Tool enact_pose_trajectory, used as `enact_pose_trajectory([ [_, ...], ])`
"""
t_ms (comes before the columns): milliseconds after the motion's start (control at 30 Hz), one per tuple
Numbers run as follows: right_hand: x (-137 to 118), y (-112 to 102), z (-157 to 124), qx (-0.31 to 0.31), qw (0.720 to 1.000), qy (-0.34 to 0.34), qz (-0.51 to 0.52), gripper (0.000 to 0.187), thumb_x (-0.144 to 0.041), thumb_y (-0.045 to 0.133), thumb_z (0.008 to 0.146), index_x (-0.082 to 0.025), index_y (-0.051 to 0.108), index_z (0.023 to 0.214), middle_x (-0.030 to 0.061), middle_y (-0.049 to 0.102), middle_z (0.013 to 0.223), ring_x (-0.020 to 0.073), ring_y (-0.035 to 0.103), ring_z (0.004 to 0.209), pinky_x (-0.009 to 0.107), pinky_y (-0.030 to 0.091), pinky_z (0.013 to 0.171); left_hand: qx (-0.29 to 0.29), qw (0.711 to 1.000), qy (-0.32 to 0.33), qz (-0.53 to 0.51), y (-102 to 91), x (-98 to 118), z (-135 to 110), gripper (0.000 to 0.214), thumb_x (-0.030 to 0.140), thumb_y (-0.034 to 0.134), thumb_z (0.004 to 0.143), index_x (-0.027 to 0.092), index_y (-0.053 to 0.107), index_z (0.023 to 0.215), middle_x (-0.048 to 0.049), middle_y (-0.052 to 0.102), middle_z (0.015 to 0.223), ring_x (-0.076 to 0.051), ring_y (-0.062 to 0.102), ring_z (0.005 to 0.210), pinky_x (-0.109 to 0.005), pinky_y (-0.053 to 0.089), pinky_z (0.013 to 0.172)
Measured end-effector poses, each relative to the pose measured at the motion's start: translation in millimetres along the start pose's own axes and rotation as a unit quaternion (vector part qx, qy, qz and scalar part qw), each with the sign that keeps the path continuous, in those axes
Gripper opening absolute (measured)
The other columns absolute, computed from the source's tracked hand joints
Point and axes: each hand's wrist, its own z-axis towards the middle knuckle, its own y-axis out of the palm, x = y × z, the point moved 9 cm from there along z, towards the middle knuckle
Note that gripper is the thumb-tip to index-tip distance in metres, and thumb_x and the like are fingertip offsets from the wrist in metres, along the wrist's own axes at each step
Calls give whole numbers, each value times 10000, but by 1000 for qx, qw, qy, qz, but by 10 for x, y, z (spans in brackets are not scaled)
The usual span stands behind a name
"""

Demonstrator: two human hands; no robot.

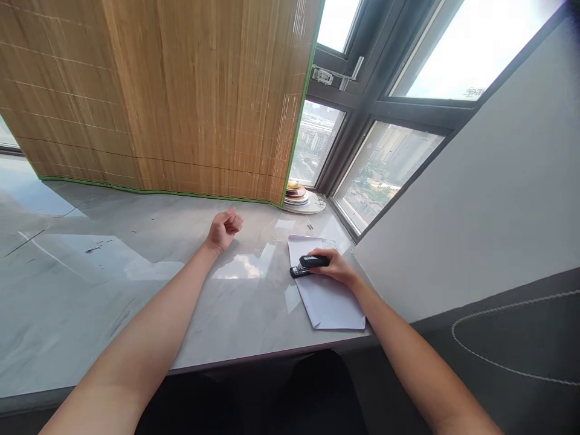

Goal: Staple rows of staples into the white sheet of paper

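Note:
My right hand (333,266) is closed around a black stapler (312,262), its jaw pointing left. The stapler is over the left edge of a stack of white paper (333,305); whether paper sits between its jaws I cannot make out. Some marks show near the top of the paper, and its lower corners curl a little. My left hand (223,229) rests on the marble-like sill to the left of the paper, fingers curled into a loose fist. What the fist holds, if anything, is hidden.
A bamboo blind (181,103) with green edging hangs down to the grey sill (254,326). Stacked plates (301,202) stand in the corner by the windows (385,160). A white wall (480,199) rises at the right, and a beaded cord (457,326) loops below it.

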Motion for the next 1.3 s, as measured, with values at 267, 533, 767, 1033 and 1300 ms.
enact_pose_trajectory([
  [267,490,-1014,-174,350,933,79,-33,733,-847,497,920,-251,448,496,-7,405,500,147,359,507,326,337,529,24,999,-22,-22,-35,-37,-3,619,360,691,872,206,170,576,65,142,549,-83,187,508,-272,187,502],
  [533,725,-1012,-166,337,934,115,-31,707,-794,524,910,-263,340,481,-34,317,484,122,273,478,318,253,489,17,999,-23,-21,-18,-41,9,603,347,674,881,206,175,573,66,137,543,-83,173,507,-274,172,505],
  [767,757,-1091,-167,352,930,106,-33,667,-722,515,931,-259,320,492,-29,343,495,122,293,487,310,301,506,-8,999,-39,-8,62,-84,-26,603,335,678,871,211,168,575,67,119,548,-86,162,503,-271,173,501],
  [1033,745,-1048,-150,341,931,123,-27,634,-687,523,925,-264,344,488,-28,338,489,127,294,483,317,279,505,-456,873,-166,-49,1957,-127,-1179,759,608,697,824,228,135,482,53,124,485,-94,146,488,-320,259,507],
  [1300,718,-1025,-123,324,935,126,-64,624,-666,535,925,-254,372,485,-27,348,474,129,315,485,312,294,517,-810,473,17,346,3153,-1586,-3563,372,314,815,641,273,566,367,15,570,465,-186,477,426,-349,309,454],
])
